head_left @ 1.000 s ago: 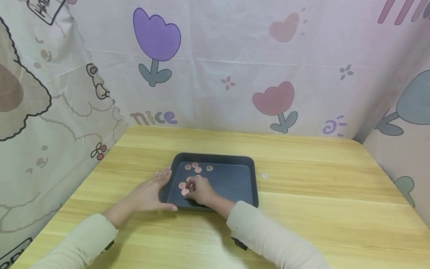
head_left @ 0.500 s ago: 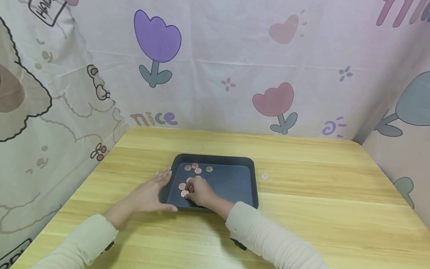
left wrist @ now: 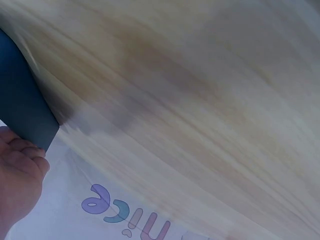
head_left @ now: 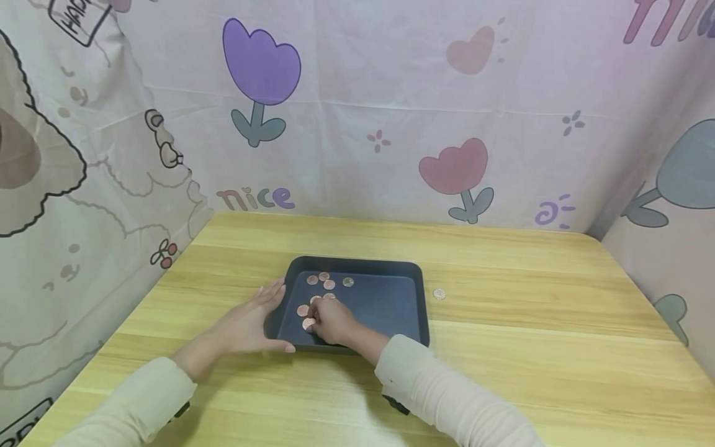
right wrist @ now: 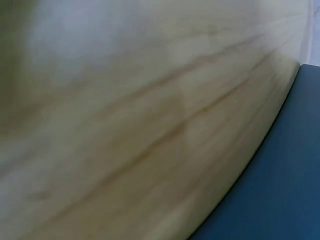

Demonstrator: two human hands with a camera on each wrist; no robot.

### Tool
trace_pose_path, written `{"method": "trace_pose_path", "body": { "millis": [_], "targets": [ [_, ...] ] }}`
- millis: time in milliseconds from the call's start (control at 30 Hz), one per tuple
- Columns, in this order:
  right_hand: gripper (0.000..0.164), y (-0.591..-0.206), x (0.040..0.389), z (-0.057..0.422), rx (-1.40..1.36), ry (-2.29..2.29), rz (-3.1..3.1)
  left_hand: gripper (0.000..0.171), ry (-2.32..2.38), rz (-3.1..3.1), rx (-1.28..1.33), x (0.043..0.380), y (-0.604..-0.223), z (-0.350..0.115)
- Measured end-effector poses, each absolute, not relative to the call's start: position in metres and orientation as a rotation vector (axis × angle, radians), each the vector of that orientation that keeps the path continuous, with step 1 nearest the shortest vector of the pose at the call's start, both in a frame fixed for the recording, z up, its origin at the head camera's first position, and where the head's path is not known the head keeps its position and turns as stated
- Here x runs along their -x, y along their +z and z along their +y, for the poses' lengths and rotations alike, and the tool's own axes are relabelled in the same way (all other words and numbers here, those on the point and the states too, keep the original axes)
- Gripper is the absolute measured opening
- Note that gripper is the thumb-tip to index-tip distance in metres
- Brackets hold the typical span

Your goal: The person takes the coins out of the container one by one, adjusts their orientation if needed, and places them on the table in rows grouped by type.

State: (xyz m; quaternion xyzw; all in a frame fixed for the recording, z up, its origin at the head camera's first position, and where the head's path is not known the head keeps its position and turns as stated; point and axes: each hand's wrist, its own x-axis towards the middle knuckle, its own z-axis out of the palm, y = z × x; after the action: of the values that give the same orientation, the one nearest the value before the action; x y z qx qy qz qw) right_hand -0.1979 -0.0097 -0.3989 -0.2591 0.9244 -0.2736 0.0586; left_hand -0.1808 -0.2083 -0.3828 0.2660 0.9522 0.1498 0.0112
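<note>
In the head view, a dark rectangular tray (head_left: 385,310) lies on the table with several coins in its left part. My left hand (head_left: 246,323) spreads along the tray's left side, thumb stretched toward the near corner. Part of that hand (left wrist: 20,175) also shows against the tray wall (left wrist: 25,95) in the left wrist view. Inside the tray, my right hand (head_left: 335,321) has its fingers curled, with thumb and fingertips at a copper-coloured coin (head_left: 308,324). Another copper coin (head_left: 303,310) lies just beyond it. The hand partly covers two coins, including a copper one (head_left: 315,300).
Near the tray's far wall lie three copper coins, one (head_left: 313,280) leftmost, and a yellowish coin (head_left: 348,282). A silvery coin (head_left: 439,294) rests on the wooden table (head_left: 530,323) right of the tray. A printed cloth (head_left: 346,81) hangs behind the table.
The coin at my right fingertips has shifted slightly toward the tray's near wall, and the fingers have curled in a little. My left hand keeps its place at the tray.
</note>
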Motion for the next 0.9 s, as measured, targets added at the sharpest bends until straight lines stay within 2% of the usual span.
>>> {"method": "trace_pose_path", "body": {
  "millis": [500,700,900],
  "targets": [
    [0.02,-0.397,0.191,0.006,0.649,-1.226,2.623,0.119,0.448,2.985,-0.81,0.179,-0.383,-0.208],
    [0.015,-0.396,0.188,0.018,0.431,-1.49,2.462,0.12,0.455,2.99,-0.81,0.179,-0.383,-0.208],
    [0.014,-0.387,0.191,0.038,0.232,-1.568,2.372,0.119,0.446,2.991,-0.816,0.18,-0.383,-0.208]
  ]
}}
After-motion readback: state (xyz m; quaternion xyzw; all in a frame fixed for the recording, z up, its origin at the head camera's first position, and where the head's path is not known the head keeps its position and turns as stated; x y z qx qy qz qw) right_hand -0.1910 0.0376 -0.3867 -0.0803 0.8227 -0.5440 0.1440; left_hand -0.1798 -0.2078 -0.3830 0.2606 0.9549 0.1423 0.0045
